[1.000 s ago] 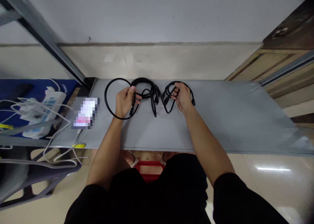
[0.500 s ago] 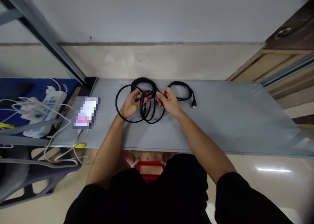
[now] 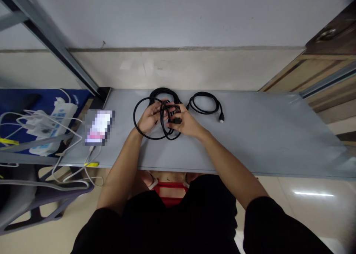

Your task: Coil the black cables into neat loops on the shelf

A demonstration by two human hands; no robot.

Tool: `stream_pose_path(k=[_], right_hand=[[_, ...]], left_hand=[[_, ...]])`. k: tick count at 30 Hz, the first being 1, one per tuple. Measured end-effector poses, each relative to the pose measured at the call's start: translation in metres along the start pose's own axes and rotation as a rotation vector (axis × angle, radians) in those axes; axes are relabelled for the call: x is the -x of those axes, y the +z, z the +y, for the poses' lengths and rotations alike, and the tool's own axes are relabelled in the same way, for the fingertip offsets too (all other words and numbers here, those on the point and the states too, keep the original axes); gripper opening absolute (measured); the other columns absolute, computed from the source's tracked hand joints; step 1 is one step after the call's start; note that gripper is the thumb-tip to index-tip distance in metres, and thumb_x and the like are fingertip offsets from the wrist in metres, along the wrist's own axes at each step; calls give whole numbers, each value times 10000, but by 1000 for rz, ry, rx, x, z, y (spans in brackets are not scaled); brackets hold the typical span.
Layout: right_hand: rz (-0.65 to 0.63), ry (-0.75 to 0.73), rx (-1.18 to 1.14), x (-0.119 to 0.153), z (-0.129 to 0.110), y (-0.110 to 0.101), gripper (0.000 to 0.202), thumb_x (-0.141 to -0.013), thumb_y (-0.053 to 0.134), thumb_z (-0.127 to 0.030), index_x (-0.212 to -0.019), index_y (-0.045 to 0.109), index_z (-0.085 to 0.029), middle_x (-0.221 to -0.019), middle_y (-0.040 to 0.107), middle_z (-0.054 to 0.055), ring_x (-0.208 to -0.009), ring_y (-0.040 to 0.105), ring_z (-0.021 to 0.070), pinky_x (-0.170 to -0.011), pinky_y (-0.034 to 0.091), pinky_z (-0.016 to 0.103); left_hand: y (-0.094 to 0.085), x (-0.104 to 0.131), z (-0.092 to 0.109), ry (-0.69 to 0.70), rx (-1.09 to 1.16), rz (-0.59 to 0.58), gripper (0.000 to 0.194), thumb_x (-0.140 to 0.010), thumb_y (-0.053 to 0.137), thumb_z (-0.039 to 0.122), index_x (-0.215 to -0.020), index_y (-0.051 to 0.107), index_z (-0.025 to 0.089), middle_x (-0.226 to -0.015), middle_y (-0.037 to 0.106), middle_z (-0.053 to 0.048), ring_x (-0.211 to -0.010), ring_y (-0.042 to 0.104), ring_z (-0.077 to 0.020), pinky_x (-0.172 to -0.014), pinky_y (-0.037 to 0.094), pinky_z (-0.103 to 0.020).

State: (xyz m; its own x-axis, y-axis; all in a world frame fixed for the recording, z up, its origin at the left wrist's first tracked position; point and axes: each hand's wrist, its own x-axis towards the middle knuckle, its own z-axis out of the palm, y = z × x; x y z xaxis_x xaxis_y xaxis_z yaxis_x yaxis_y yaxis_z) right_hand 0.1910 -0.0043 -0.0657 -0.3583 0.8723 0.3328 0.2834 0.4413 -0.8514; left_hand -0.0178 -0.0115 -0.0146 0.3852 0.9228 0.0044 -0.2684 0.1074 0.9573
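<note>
Both my hands hold a loosely looped black cable (image 3: pixel 134 116) above the grey table (image 3: pixel 264 135). My left hand (image 3: pixel 150 117) has its fingers closed around part of the loops, with one wide loop hanging out to its left. From the right, my right hand (image 3: pixel 185 121) grips the same loops, its fingers bent among the strands. Behind my hands lies a coiled black cable (image 3: pixel 164 91). Right of them rests another cable coil (image 3: pixel 205 94), its black plug (image 3: pixel 221 116) pointing toward me.
A phone (image 3: pixel 98 128), blurred out, lies at the table's left end with a white cable plugged in. Farther left, a white power strip (image 3: pixel 55 129) with plugs and tangled wires sits on a blue surface. A metal post (image 3: pixel 61 57) rises there. The wall (image 3: pixel 178 70) borders the back.
My right hand has shifted left and down, closer to my left hand, and now grips the gathered loops. The right-hand part of the loops has drawn inward.
</note>
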Motion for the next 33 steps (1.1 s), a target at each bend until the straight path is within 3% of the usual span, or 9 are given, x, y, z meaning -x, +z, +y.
stream_pose_path(k=[7, 12, 14, 16, 19, 21, 24, 27, 33], right_hand=[[52, 69, -100, -3, 0, -8, 202, -863, 887, -427, -803, 820, -246, -1478, 665, 91, -1459, 610, 328, -1314, 423, 537], [85, 79, -219, -6, -4, -13, 220, -815, 913, -465, -768, 844, -261, -1618, 636, 74, -1575, 529, 343, -1343, 378, 512], [39, 105, -265, -6, -6, -16, 194, -805, 894, -452, -747, 842, -275, -1457, 747, 60, -1487, 608, 328, -1283, 450, 491], [-16, 149, -304, -6, -8, -19, 189, -801, 856, -440, -719, 822, -272, -1142, 824, 50, -1261, 721, 302, -1128, 559, 459], [-52, 183, -364, -5, -10, -21, 214, -793, 803, -419, -660, 756, -257, -773, 731, 14, -894, 723, 231, -855, 592, 373], [-41, 175, -393, -5, -13, -22, 224, -770, 785, -413, -624, 715, -258, -695, 684, 1, -791, 674, 206, -782, 560, 351], [-19, 214, -420, -5, -20, -28, 264, -729, 762, -454, -574, 661, -265, -672, 679, 13, -779, 660, 227, -797, 555, 381], [3, 260, -503, -5, -22, -41, 364, -716, 746, -550, -549, 591, -266, -788, 737, 64, -864, 705, 279, -858, 578, 445], [155, 168, -604, -3, -11, -69, 484, -804, 661, -690, -636, 488, -271, -1042, 766, 128, -999, 698, 326, -948, 588, 536]], left_hand=[[-3, 0, 8, 1, 99, 35, 465, -751, 863, 138, -1205, 770, 177, -1330, 826, -143, -1467, 681, -380, -1244, 560, -565], [-5, 1, 9, -15, 93, 15, 409, -772, 860, 167, -1174, 784, 170, -1261, 845, -139, -1440, 702, -364, -1246, 563, -541], [-4, 2, 10, -25, 85, -4, 411, -780, 873, 194, -1181, 791, 170, -1256, 846, -137, -1432, 706, -369, -1241, 568, -543], [-3, 4, 11, -23, 80, -24, 424, -782, 887, 215, -1194, 799, 168, -1266, 843, -141, -1412, 719, -377, -1230, 575, -553], [-3, 6, 12, -22, 68, -76, 428, -802, 905, 264, -1209, 810, 171, -1286, 839, -160, -1371, 744, -384, -1178, 607, -545], [-5, 7, 11, -33, 34, -111, 441, -823, 919, 343, -1215, 810, 175, -1268, 843, -168, -1325, 766, -382, -1089, 644, -503], [-8, 5, 10, -38, -97, -125, 493, -813, 942, 480, -1173, 817, 167, -1142, 858, -167, -1177, 811, -356, -866, 650, -382], [-16, 1, 9, 38, -269, -55, 484, -805, 942, 542, -1078, 829, 159, -996, 852, -142, -973, 790, -283, -738, 570, -319], [-36, -4, 7, 217, -368, 285, 389, -948, 797, 555, -1112, 811, 203, -835, 748, -47, -770, 638, -190, -729, 497, -332]])
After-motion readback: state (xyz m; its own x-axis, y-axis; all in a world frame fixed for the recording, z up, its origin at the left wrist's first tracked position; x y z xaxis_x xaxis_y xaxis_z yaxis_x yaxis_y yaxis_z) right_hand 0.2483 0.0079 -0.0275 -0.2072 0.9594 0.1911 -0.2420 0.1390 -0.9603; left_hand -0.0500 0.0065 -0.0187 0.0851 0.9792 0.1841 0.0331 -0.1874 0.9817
